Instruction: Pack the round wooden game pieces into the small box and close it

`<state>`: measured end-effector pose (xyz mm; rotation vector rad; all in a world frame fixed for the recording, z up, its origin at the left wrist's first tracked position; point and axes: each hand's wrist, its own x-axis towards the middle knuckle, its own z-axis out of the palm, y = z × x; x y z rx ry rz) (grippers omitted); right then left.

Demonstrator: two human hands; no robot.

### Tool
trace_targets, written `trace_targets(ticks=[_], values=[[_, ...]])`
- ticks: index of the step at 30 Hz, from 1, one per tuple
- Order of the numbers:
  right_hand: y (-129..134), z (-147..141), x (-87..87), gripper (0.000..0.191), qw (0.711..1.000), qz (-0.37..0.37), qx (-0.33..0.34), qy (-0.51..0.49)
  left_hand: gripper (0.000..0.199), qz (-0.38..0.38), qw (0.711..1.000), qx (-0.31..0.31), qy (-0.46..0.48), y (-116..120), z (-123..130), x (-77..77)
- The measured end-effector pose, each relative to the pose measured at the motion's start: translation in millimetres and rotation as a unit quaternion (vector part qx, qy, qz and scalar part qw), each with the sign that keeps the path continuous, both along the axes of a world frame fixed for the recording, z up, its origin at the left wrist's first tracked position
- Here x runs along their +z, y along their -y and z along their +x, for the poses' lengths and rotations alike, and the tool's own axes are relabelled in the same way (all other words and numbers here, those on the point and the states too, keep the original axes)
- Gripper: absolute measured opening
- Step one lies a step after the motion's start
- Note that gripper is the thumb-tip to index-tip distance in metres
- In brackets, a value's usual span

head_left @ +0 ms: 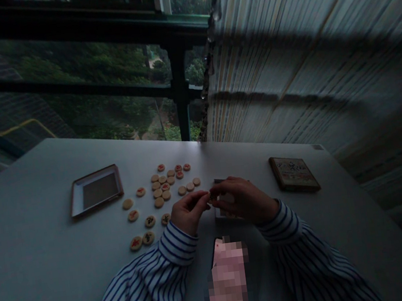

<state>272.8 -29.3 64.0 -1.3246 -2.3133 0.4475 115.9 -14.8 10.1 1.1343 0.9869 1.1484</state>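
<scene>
Both hands meet above the middle of the white table. My left hand (pixel 190 210) is closed in a pinch, its fingertips at a small round piece (pixel 210 196). My right hand (pixel 245 198) pinches the same piece from the other side, over a small open box (pixel 220 212) that it partly covers. Left of the hands lie several round wooden pieces, some blank like the piece (pixel 159 202), some with red characters like the piece (pixel 136 243), some with black ones like the piece (pixel 150 221). My left sleeve is close to a black-marked piece (pixel 166 218).
An open, shallow tray (pixel 121 189) stands at the left on the table (pixel 50 237). A closed decorated box (pixel 294 173) lies at the right. A phone (pixel 227 284) is between my forearms. Behind the table are a window and a striped curtain (pixel 267 64).
</scene>
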Motion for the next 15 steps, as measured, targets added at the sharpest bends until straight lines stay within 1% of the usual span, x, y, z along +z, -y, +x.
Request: trace_targets(ticks=[5,9,13,15], values=[[-0.3,0.0,-2.2,0.017,0.999,0.023,0.002,0.030,0.022,-0.007,1.000,-0.002,0.011,0.6,1.2,-0.6],[0.4,0.4,-1.5,0.019,0.998,0.020,0.001,0.053,0.022,-0.009,1.000,-0.014,0.005,0.8,0.9,-1.0],[0.8,4.2,1.8,0.018,0.998,0.010,0.005,0.063,0.025,0.011,0.998,-0.037,-0.040,-1.1,-0.9,-7.2],[0.8,7.7,4.5,0.018,0.997,0.002,0.008,0.073,0.027,0.041,0.995,-0.043,-0.078,-2.3,-2.2,-12.3]])
